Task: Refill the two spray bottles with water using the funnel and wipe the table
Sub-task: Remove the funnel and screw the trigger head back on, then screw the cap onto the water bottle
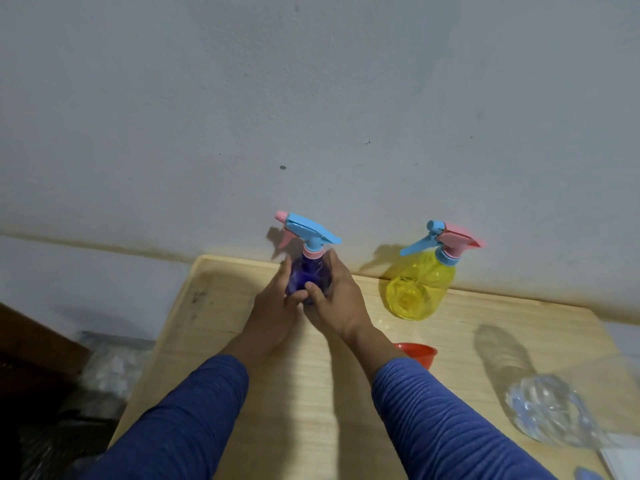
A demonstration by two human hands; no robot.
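A purple spray bottle (306,271) with a blue and pink trigger head stands upright near the table's far edge. My left hand (277,303) and my right hand (337,299) both wrap around its body, thumbs meeting in front. To the right, a yellow spray bottle (420,285) with a pink and blue head stands untouched. A red funnel (419,353) sits on the table, partly hidden behind my right forearm. A clear plastic water bottle (547,407) lies near the right edge.
The light wooden table (311,393) is pushed against a grey wall (311,98). A white sheet (623,462) and a small blue item (588,474) show at the bottom right corner. Dark furniture and plastic wrap (110,368) lie left of the table.
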